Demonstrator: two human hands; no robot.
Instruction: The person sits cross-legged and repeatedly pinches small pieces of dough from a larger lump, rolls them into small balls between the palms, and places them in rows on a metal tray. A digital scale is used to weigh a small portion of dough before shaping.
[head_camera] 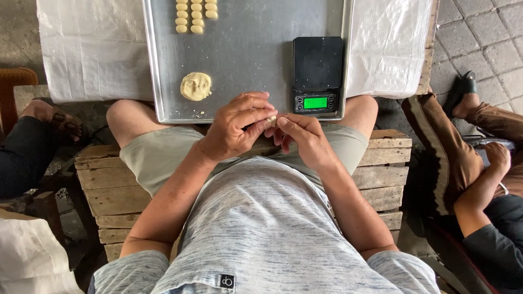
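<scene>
From the head camera we look straight down at our two hands, meeting just below the near edge of a metal baking tray [247,59]. A small piece of pale dough [270,120] sits right between them: our left hand [236,126] curls its fingertips around it from one side, and our right hand [302,140] presses in with thumb and forefinger from the other. Both hands are closed lightly on that one piece, fingers bent in, not clenched. Most of the piece is hidden by the fingers, so we cannot tell its shape.

On the tray, well above our left hand, lies a flattened lump of dough [196,85]. At the tray's far end we count fourteen small shaped dough pieces [195,13] set in three neat columns, touching or nearly touching each other. A black digital scale [317,75] with a lit green display stands on the tray's right side, just beyond our right hand. Nothing lies between our hands and the tray.

The tray rests on a white plastic sheet [91,42]. We sit on a wooden crate [112,185]. One other person sits at the right, a forearm [483,184] resting on a knee, and another person's sandalled foot [57,119] shows at the left.
</scene>
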